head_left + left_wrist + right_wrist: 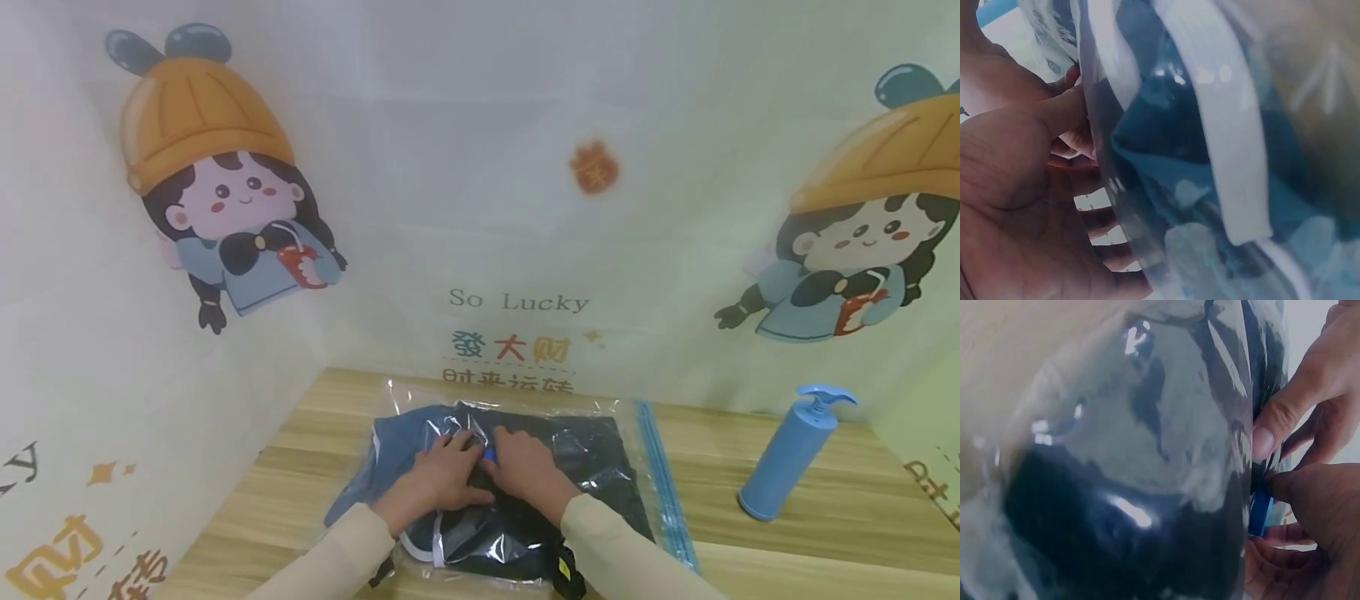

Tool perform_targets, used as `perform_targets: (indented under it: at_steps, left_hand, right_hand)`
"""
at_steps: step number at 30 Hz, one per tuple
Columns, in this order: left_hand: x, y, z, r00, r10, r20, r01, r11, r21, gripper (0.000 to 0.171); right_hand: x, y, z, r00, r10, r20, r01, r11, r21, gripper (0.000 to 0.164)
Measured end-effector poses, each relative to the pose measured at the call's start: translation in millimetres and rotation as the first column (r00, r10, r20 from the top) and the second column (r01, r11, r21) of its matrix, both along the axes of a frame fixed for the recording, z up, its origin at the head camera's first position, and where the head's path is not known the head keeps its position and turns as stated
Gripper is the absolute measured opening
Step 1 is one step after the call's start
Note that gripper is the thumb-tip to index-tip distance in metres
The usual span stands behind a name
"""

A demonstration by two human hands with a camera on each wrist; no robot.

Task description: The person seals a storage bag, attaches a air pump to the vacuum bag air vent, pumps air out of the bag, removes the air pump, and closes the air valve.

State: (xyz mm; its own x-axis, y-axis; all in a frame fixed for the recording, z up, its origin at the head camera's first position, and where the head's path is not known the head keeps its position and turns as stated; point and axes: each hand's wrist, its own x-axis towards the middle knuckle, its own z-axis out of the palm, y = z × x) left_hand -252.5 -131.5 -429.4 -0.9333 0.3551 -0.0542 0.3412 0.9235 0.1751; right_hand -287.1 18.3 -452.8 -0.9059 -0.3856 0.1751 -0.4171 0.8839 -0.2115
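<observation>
A clear plastic storage bag (639, 467) lies flat on the table, with a blue zip strip (667, 492) along its right side. Inside are folded clothes, a blue garment (405, 442) on the left and a dark one (592, 450) on the right. My left hand (444, 477) rests on the bag with its fingers spread; in the right wrist view its thumb presses the film. Beside it, my right hand (527, 470) pinches a small blue valve cap (1261, 512) on the bag between thumb and fingers.
A blue hand pump (787, 458) with a T-shaped handle stands upright on the wooden table (720, 467), right of the bag. Behind the table hangs a pale printed backdrop (465, 192), which also covers the left and right sides.
</observation>
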Motion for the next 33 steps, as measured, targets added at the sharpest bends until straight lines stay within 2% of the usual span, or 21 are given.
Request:
perform_targets:
  at_steps: [5, 10, 16, 22, 33]
  left_hand:
    - [-1.3, 1.7, 0.1, 0.999, -0.003, -0.035, 0.003, 1.0, -0.006, 0.071]
    - [-3.5, 2.0, -0.9, 0.999, -0.003, -0.041, 0.003, 1.0, -0.004, 0.071]
    - [-3.8, 1.2, -0.9, 0.999, -0.009, -0.043, 0.009, 1.0, 0.001, 0.071]
    - [-8.5, -0.6, -3.7, 0.999, -0.026, -0.037, 0.027, 0.999, 0.022, 0.071]
    - [-6.8, -1.0, -0.3, 0.999, -0.024, -0.026, 0.024, 0.999, 0.025, 0.071]
  right_hand:
    - [5.7, -0.9, 3.4, 0.998, 0.034, -0.053, -0.035, 0.999, -0.02, 0.034]
    - [8.0, -2.4, 5.1, 0.997, 0.038, -0.073, -0.041, 0.998, -0.047, 0.031]
    - [9.0, -5.1, 3.6, 0.99, 0.036, -0.135, -0.04, 0.999, -0.027, 0.029]
    - [8.8, -6.4, 5.5, 0.991, 0.024, -0.135, -0.021, 1.0, 0.023, 0.026]
    - [6.3, -5.8, 4.4, 0.986, 0.055, -0.156, -0.049, 0.998, 0.044, 0.025]
